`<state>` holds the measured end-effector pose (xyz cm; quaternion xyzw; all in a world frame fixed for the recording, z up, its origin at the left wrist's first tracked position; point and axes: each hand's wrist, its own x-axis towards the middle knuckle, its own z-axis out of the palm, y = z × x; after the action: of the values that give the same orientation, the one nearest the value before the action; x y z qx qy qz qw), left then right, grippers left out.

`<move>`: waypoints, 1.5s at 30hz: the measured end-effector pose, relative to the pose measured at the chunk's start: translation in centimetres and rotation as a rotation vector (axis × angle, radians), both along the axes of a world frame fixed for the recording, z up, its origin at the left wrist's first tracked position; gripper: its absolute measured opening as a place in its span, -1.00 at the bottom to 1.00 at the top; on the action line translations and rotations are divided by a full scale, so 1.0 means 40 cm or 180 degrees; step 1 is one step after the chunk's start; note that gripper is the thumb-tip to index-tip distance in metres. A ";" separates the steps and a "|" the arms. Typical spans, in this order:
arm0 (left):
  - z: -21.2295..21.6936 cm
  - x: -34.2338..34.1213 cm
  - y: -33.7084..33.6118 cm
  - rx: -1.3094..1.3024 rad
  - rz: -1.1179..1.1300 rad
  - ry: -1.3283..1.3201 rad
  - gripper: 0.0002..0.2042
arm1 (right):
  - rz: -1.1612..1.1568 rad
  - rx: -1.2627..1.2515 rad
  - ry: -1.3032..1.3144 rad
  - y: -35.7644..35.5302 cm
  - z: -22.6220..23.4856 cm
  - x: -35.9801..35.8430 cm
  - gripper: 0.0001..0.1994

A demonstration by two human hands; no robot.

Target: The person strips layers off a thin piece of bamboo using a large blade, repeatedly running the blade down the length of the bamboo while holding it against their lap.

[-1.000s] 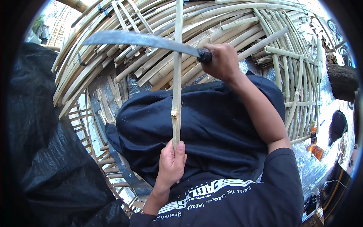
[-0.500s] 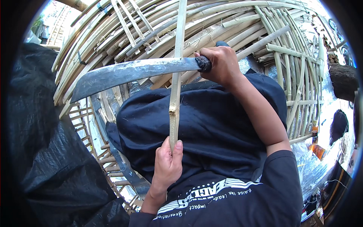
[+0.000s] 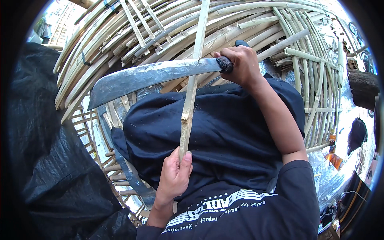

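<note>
Nearest the camera, low in the frame and a bit left of center, the left hand (image 3: pixel 174 182) was wrapped around the bottom end of a bamboo strip (image 3: pixel 191 90), fingers curled tight together with the thumb pressed up against the strip's right side. From that grip the strip ran almost straight up the picture, leaning slightly right, over the dark blue cloth (image 3: pixel 224 136) on the lap and out the top edge of the frame. So its long axis was basically vertical in the picture, pointing away from the body. There was a rough node partway up, just above the cloth's upper edge. Further out, upper center-right, the right hand (image 3: pixel 242 66) was clenched shut around the dark handle of a big curved blade (image 3: pixel 154 78), all fingers folded over the grip. The blade stretched off to the left, nearly horizontal, crossing the strip at close to a right angle well above the left hand and a little above that node; couldn't tell if the edge was actually biting in or just touching. Left hand was clearly the closer one to the strip's lower end. Behind everything was a big woven bamboo frame (image 3: pixel 312 68), and black plastic sheeting (image 3: pixel 48 160) filled the left side.
</note>
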<state>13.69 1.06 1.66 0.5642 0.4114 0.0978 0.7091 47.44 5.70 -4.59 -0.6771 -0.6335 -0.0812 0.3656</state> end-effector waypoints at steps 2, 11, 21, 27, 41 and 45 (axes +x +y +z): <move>0.005 -0.007 0.000 -0.0065 -0.0003 0.0002 -0.72 | 0.0006 0.0019 -0.0068 0.003 -0.001 -0.002 -0.88; 0.020 -0.103 -0.015 -0.0058 0.0260 0.0351 -0.68 | -0.0977 0.0579 0.0331 0.033 -0.031 0.220 -0.69; -0.030 -0.016 -0.004 0.0344 0.0128 0.0170 -0.75 | 0.0231 -0.0362 0.0290 0.023 -0.004 -0.073 -0.88; -0.047 -0.010 -0.007 0.0792 0.0006 0.0250 -0.73 | -0.0067 -0.0592 0.0266 0.015 0.000 -0.056 -0.86; -0.002 -0.007 -0.022 0.0776 -0.0076 0.0294 -0.71 | -0.0435 -0.0136 0.0278 0.021 0.000 0.046 -0.87; 0.020 -0.018 -0.029 0.0908 -0.0172 0.0413 -0.68 | -0.0664 -0.0176 0.0195 0.027 -0.010 0.090 -0.88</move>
<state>12.98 -0.09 2.47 0.6752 0.4229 0.0995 0.5961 51.06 6.80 -4.98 -0.7514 -0.5500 -0.0806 0.3556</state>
